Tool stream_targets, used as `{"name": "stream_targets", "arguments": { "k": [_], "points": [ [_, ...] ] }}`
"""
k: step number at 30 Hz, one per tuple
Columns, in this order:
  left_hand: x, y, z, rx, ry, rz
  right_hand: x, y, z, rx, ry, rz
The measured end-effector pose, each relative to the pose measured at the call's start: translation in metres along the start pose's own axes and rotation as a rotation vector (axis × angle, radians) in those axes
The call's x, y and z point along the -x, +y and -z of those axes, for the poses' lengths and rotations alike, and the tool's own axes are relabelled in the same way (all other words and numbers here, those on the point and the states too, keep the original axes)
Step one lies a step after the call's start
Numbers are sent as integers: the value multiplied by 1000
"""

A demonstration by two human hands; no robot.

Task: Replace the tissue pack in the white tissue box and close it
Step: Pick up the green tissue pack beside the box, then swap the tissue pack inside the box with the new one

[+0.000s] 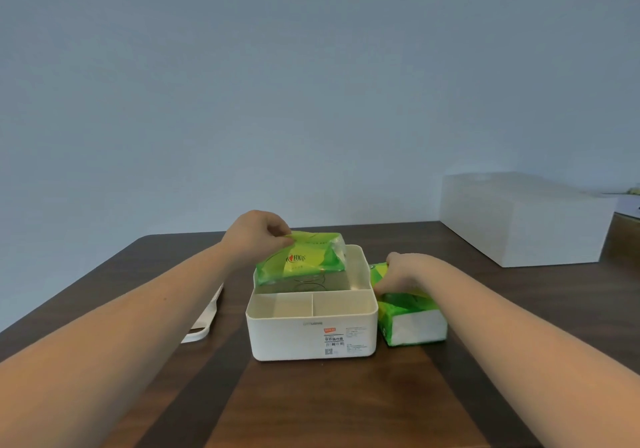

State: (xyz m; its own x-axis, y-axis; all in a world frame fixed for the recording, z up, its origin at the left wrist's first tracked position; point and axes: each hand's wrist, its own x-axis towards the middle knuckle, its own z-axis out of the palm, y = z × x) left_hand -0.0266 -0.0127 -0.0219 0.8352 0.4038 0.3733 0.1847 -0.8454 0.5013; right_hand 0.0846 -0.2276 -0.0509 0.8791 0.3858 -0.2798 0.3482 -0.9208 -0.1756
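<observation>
The white tissue box (pixel 311 337) stands open in the middle of the dark wooden table, with two small front compartments and a larger rear one. My left hand (pixel 256 236) pinches the top edge of a slack green tissue pack (pixel 308 257), which is tilted and lifted partly out of the rear compartment. To the right of the box lies a full green tissue pack (pixel 412 323) on the table. My right hand (pixel 408 271) grips its far end. The box's white lid (pixel 204 323) lies flat on the table to the left, partly hidden by my left forearm.
A large white rectangular box (pixel 523 219) stands at the back right of the table (pixel 311 406). A plain wall rises behind the table's far edge. A lighter surface with small items shows at the far right edge.
</observation>
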Motion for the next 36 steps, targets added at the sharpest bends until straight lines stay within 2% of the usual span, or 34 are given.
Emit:
{"name": "stream_targets", "arguments": {
  "k": [10, 13, 16, 21, 26, 31, 36],
  "points": [
    [-11, -11, 15, 259, 276, 53, -14, 1, -9, -71, 98, -34],
    [-16, -18, 22, 214, 364, 80, -16, 3, -1, -108, 148, -47],
    [-21, -27, 24, 110, 412, 140, -20, 0, 13, -184, 265, -49],
    [-27, -53, 15, -29, 342, 247, -18, -21, 45, -275, 415, 28],
    [-31, -66, -3, -91, 292, 287, -9, -52, 65, -287, 444, 188],
    [-42, -83, -14, -129, 263, 292, 1, -81, 60, -204, 396, 414],
    [-59, -98, -24, -199, 185, 293, 4, -96, 46, 7, 242, 631]
  ]
}}
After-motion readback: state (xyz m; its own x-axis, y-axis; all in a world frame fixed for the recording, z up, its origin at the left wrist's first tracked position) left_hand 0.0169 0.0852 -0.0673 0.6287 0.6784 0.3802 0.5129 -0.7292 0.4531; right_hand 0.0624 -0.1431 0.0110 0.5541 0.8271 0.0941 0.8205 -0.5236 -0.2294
